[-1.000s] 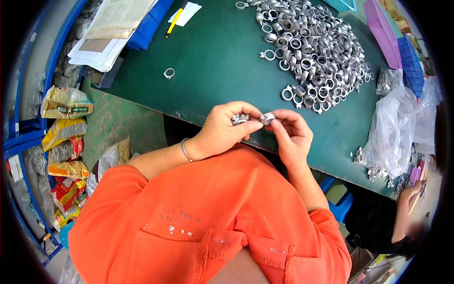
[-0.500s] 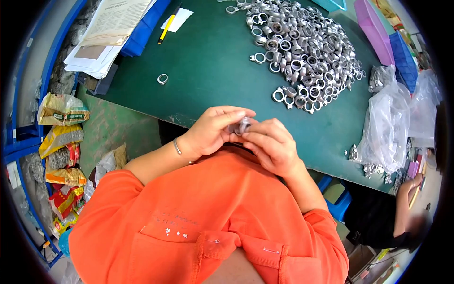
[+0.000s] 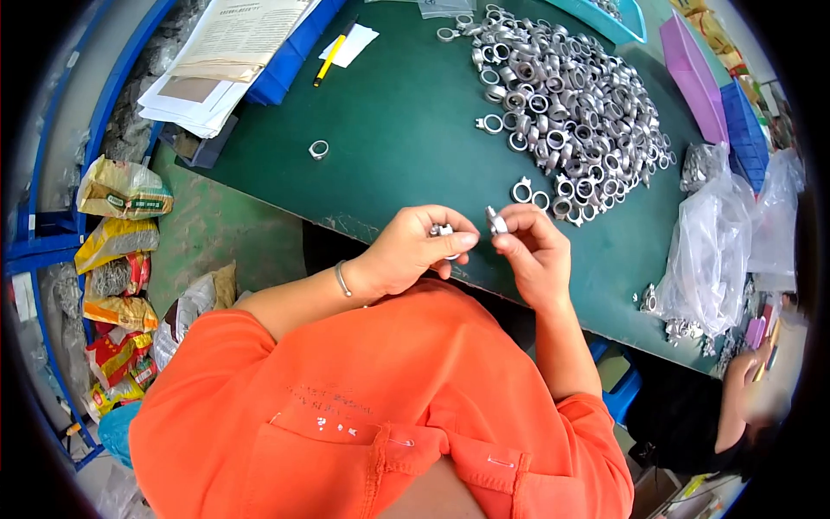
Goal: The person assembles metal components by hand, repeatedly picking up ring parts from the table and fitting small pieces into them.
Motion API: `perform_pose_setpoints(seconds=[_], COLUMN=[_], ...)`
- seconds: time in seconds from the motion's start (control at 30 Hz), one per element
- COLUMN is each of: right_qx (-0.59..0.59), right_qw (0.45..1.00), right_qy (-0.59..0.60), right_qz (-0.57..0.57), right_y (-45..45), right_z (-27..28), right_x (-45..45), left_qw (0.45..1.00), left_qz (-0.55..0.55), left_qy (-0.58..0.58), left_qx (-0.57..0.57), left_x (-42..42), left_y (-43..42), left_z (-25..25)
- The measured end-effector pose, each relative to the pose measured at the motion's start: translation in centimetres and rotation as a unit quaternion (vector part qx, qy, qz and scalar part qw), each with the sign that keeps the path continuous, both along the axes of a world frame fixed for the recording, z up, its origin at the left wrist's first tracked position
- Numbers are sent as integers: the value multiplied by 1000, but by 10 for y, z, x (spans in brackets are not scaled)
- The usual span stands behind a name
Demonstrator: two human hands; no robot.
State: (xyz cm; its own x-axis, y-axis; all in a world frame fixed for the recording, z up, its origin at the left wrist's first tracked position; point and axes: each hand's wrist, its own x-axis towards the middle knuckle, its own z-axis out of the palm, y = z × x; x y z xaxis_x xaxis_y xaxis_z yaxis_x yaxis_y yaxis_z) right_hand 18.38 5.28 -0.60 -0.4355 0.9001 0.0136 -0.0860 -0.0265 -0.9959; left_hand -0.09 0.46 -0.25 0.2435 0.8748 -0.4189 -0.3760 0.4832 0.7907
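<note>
My left hand (image 3: 417,248) is closed on a small metal ring part (image 3: 443,231), pinched between thumb and fingers and partly covered by them. Just to its right, my right hand (image 3: 538,250) grips another metal ring part (image 3: 495,221) between thumb and fingertips, held tilted with its stub pointing up. Both hands are over the near edge of the green table (image 3: 389,130), a short gap apart. Beyond the right hand spreads a big pile of similar metal rings (image 3: 571,112). One single ring (image 3: 319,150) lies apart on the left of the table.
A yellow pen (image 3: 333,57) lies on white paper, near a blue bin (image 3: 290,56) with papers (image 3: 203,82). At right are a purple bin (image 3: 693,78), clear plastic bags (image 3: 705,246) and small metal parts (image 3: 683,329). A co-worker's arm (image 3: 735,394) shows lower right.
My hands, together before, have moved apart. The right hand has shifted right and up with a ring part, while the left keeps one. The camera view has shifted slightly.
</note>
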Motion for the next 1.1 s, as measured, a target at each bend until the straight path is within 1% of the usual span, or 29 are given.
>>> perform_pose_setpoints(seconds=[0.03,0.07,0.13,0.17,0.2,0.23,0.27,0.3,0.33,0.37,0.4,0.47,0.5,0.53,0.6,0.63,0.67,0.73,0.77,0.8,0.83,0.87,0.9,0.93,0.97,1.0,1.03,1.07,1.1], right_qx=[38,35,143,142,239,334,333,220,102,40,12,-51,-93,-94,-147,-123,-123,-79,-104,-104,-74,-44,-24,-24,13,51,51,13,-25], right_qw=[999,999,987,987,965,932,932,974,993,993,995,997,992,992,986,989,989,988,979,979,976,971,971,971,976,979,979,979,976], right_qy=[4,5,-74,-75,-109,-142,-142,-48,48,104,96,62,79,79,62,51,51,127,170,171,201,231,235,234,215,196,196,204,212], right_qz=[4,5,4,4,0,-5,-5,11,25,50,36,18,3,2,44,68,67,47,43,43,41,39,37,36,22,7,7,-21,-48], right_y=[-3,-6,-9,-10,-11,-11,-12,-14,-15,-16,-16,-15,-14,-12,-10,-9,-11,-15,-15,-15,-15,-15,-16,-17,-18,-20,-23,-25,-27], right_z=[-1,-3,-3,-2,0,0,-2,-5,-8,-13,-8,-3,-3,-2,0,-1,-1,-1,-1,-1,-3,-4,-8,-7,-7,-6,-5,-4,-3], right_x=[-2,-3,-3,-3,-4,-4,-5,-4,-3,0,0,4,3,4,6,8,7,3,4,4,3,4,6,6,5,4,2,-1,-3], left_qw=[1000,1000,1000,999,997,997,981,950,951,923,890,893,883,872,868,863,864,861,860,910,948,948,987,1000,998,998,994,989,989], left_qz=[1,-5,-12,-15,-18,-18,9,35,34,39,46,39,25,10,8,8,7,42,43,24,3,2,-11,-23,-15,-15,-12,-10,-10], left_qy=[0,2,2,28,54,54,126,196,194,236,276,279,298,316,317,318,318,299,300,273,241,241,115,-13,-52,-53,-85,-118,-118], left_qx=[-3,11,24,36,48,46,146,242,240,300,359,352,363,374,382,392,392,410,410,311,209,209,112,12,-42,-42,-66,-90,-90], left_x=[0,0,1,2,2,4,6,8,8,7,6,6,5,5,6,7,8,9,8,7,6,4,1,0,2,2,2,2,3], left_y=[0,1,2,2,1,1,0,-1,-1,1,1,0,0,0,0,0,0,0,-1,-2,-4,-3,-2,-1,0,0,-1,-1,-2], left_z=[1,3,7,9,9,8,7,6,5,4,3,6,7,8,7,7,6,5,6,8,9,8,8,7,8,9,10,10,9])
